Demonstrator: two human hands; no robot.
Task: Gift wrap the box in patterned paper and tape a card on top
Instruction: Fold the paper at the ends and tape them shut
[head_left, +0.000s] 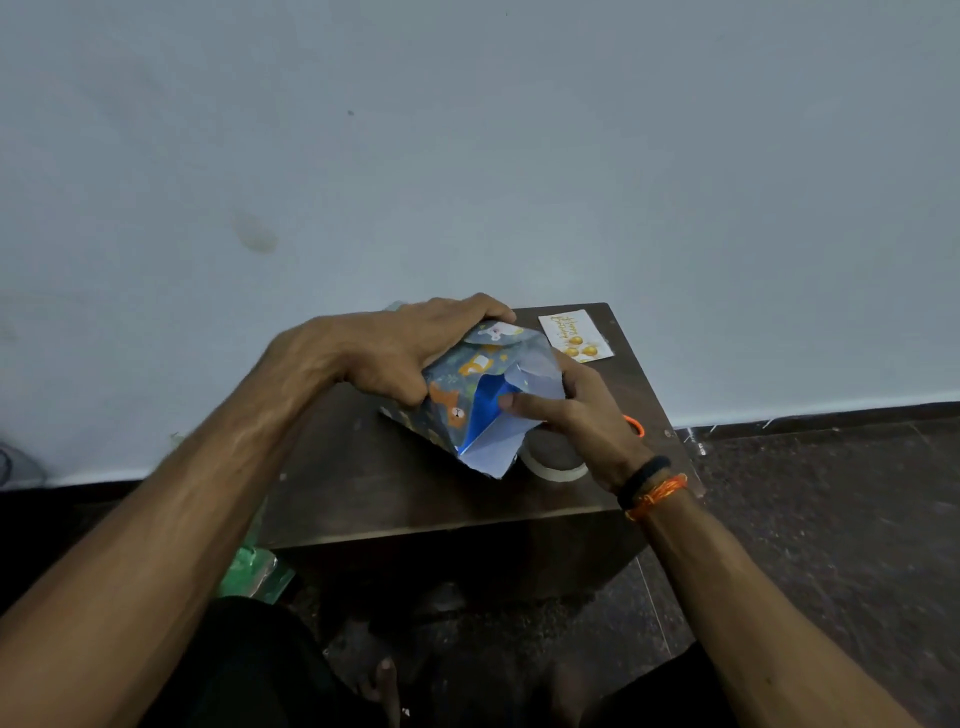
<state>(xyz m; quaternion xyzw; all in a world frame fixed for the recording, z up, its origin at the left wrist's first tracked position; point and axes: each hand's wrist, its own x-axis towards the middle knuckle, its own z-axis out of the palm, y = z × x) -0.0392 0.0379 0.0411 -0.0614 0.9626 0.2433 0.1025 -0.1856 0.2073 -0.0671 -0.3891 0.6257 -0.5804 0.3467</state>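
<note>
A box (485, 410) half covered in blue patterned paper (457, 387) with orange animals is held tilted above a small dark wooden table (395, 488). My left hand (410, 353) grips the box from the top and left side. My right hand (571, 410) pinches the white inner side of the paper's end flaps against the box's open end, where the shiny blue box face shows. A white card (574, 336) with gold balloons and lettering lies flat on the table's far right corner.
A roll of tape (553, 460) lies on the table under my right wrist, with something orange (635, 425) beside it. Green plastic (254, 566) lies on the dark floor left of the table. A pale wall stands right behind the table.
</note>
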